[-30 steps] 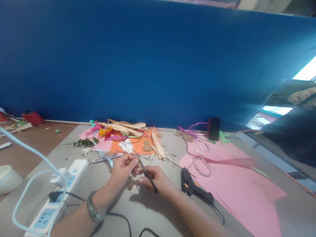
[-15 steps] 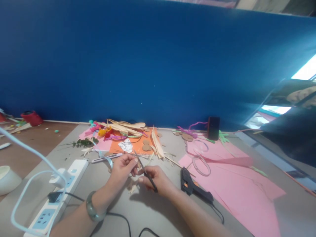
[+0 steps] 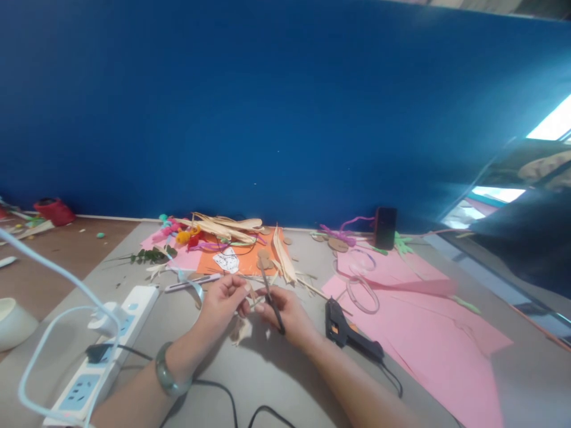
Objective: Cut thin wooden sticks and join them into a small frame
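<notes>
My left hand (image 3: 226, 303) is closed in a pinch on a thin strip of pale dried husk (image 3: 252, 293), just in front of the orange sheet. In my right hand (image 3: 285, 312) are black-handled scissors (image 3: 277, 314), their blades pointing up and away from me over the round brown discs (image 3: 264, 259). The scissors' blades are right of the strip and look apart from it. Beneath my hands, pale husk scraps (image 3: 241, 330) lie on the grey table. My fingers hide part of the strip and of the scissors' grip.
A black glue gun (image 3: 350, 334) lies right of my right hand, by pink paper sheets (image 3: 428, 333). A white power strip (image 3: 100, 359) with cables runs along the left. Husks (image 3: 227, 229), a utility knife (image 3: 191, 283) and a green sprig (image 3: 149, 256) lie further back.
The scissors have swung from slanting left across the strip to pointing more upright, clear of it. My right hand has shifted slightly; my left hand keeps its pinch.
</notes>
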Tool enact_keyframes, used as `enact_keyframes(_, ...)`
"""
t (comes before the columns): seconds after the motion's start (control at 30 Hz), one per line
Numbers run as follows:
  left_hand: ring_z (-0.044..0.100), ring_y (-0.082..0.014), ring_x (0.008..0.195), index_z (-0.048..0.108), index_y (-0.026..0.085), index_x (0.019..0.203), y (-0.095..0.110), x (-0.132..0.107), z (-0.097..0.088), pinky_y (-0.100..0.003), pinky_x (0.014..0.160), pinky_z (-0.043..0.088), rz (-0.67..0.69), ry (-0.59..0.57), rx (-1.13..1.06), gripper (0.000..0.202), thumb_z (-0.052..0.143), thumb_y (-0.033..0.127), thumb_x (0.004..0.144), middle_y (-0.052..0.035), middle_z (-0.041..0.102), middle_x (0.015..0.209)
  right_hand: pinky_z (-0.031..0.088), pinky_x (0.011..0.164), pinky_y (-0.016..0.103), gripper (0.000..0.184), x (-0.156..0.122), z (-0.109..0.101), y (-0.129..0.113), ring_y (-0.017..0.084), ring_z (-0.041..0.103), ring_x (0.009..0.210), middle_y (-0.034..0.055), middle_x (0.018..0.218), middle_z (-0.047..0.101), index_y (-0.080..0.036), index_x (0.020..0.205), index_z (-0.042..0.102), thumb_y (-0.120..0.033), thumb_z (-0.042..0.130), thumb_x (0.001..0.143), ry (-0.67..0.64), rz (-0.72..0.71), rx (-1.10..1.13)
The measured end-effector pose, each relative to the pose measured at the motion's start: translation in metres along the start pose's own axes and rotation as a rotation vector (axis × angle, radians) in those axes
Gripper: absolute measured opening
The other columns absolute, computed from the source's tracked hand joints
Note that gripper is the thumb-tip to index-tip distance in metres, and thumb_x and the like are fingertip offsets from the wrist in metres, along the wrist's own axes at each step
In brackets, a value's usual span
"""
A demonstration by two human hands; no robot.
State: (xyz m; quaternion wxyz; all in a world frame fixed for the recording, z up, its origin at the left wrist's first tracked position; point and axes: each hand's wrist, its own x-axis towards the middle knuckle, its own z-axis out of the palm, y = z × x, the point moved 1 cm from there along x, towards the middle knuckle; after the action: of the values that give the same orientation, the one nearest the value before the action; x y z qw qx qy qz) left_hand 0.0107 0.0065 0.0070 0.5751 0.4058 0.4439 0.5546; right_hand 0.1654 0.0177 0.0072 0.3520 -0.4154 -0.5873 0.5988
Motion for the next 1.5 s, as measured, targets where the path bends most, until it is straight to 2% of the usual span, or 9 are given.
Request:
enact_keyframes(0.1,0.054,-0.0084,0.044,0.053,0.016,0.073,0.0,0.001,0.0,-0.02,0.044,0.042,-0.023,-0.02,-0.016,0.024,0.068,0.034,0.071,0.0003,0.065,0.061,0.041,0.057,0.024,0.049,-0.001,0.0,-0.004,0.012,0.051,0.056,-0.0026,0.062,0.056,-0.015,0.092,0.059,-0.049,0.074,0.06,0.024,-0.031,0.012)
enact_keyframes(0.23,0.052,-0.0075,0.042,0.055,0.017,0.075,-0.007,0.003,-0.003,-0.019,0.045,0.04,-0.016,-0.06,0.003,0.02,0.069,0.029,0.071,0.0039,0.06,0.055,0.043,0.058,0.025,0.046,-0.002,-0.002,-0.004,0.013,0.053,0.06,-0.0022,0.064,0.056,-0.016,0.094,0.059,-0.044,0.075,0.061,0.046,-0.076,-0.019)
enact_keyframes(0.43,0.047,-0.0066,0.039,0.061,0.016,0.074,-0.022,0.006,-0.006,-0.019,0.041,0.034,-0.048,-0.108,0.123,0.019,0.071,0.03,0.068,0.0043,0.056,0.053,0.044,0.062,0.026,0.044,0.0,-0.006,0.001,0.013,0.056,0.065,0.0004,0.071,0.06,-0.016,0.1,0.058,-0.034,0.076,0.064,0.127,-0.156,0.08)
enact_keyframes(0.6,0.043,-0.0057,0.037,0.062,0.015,0.071,-0.015,0.005,-0.005,-0.018,0.039,0.032,-0.075,-0.144,0.236,0.016,0.07,0.027,0.066,0.0037,0.054,0.05,0.043,0.059,0.025,0.04,0.001,-0.007,0.002,0.012,0.054,0.062,0.0,0.069,0.059,-0.016,0.097,0.059,-0.031,0.076,0.064,0.156,-0.158,0.082)
enact_keyframes(0.77,0.041,-0.0053,0.036,0.06,0.014,0.069,-0.007,0.003,-0.003,-0.017,0.037,0.03,-0.076,-0.102,0.233,0.015,0.068,0.027,0.067,0.0052,0.05,0.047,0.042,0.059,0.024,0.039,-0.001,-0.005,0.0,0.011,0.052,0.061,-0.0018,0.068,0.057,-0.016,0.098,0.059,-0.027,0.074,0.064,0.132,-0.137,0.083)
enact_keyframes(0.93,0.04,-0.0055,0.035,0.06,0.015,0.07,-0.008,0.003,-0.004,-0.017,0.037,0.029,-0.072,-0.111,0.244,0.014,0.067,0.028,0.068,0.0061,0.048,0.043,0.043,0.059,0.024,0.046,0.0,-0.005,0.002,0.012,0.054,0.063,-0.0002,0.072,0.06,-0.016,0.101,0.056,-0.027,0.077,0.061,0.131,-0.132,0.137)
enact_keyframes(1.07,0.041,-0.0059,0.036,0.061,0.014,0.068,-0.01,0.004,-0.003,-0.017,0.038,0.03,-0.067,-0.132,0.291,0.014,0.069,0.026,0.065,0.0052,0.05,0.044,0.041,0.054,0.023,0.044,0.001,-0.006,0.001,0.011,0.052,0.06,-0.0006,0.07,0.059,-0.017,0.1,0.057,-0.029,0.076,0.063,0.149,-0.145,0.132)
enact_keyframes(1.37,0.045,-0.0071,0.037,0.063,0.015,0.079,-0.008,0.004,-0.004,-0.017,0.038,0.032,-0.013,-0.067,0.168,0.02,0.07,0.029,0.066,0.0065,0.049,0.044,0.042,0.057,0.024,0.041,-0.002,-0.002,0.0,0.011,0.053,0.062,-0.0008,0.07,0.058,-0.017,0.1,0.057,-0.028,0.074,0.064,0.13,-0.149,0.095)
enact_keyframes(1.5,0.047,-0.0068,0.04,0.062,0.015,0.072,-0.01,0.004,-0.002,-0.018,0.04,0.035,-0.015,-0.12,0.12,0.022,0.073,0.032,0.065,0.0041,0.055,0.053,0.042,0.057,0.023,0.042,0.0,-0.002,0.001,0.011,0.053,0.061,-0.0013,0.07,0.057,-0.017,0.1,0.056,-0.029,0.075,0.064,0.158,-0.151,0.132)
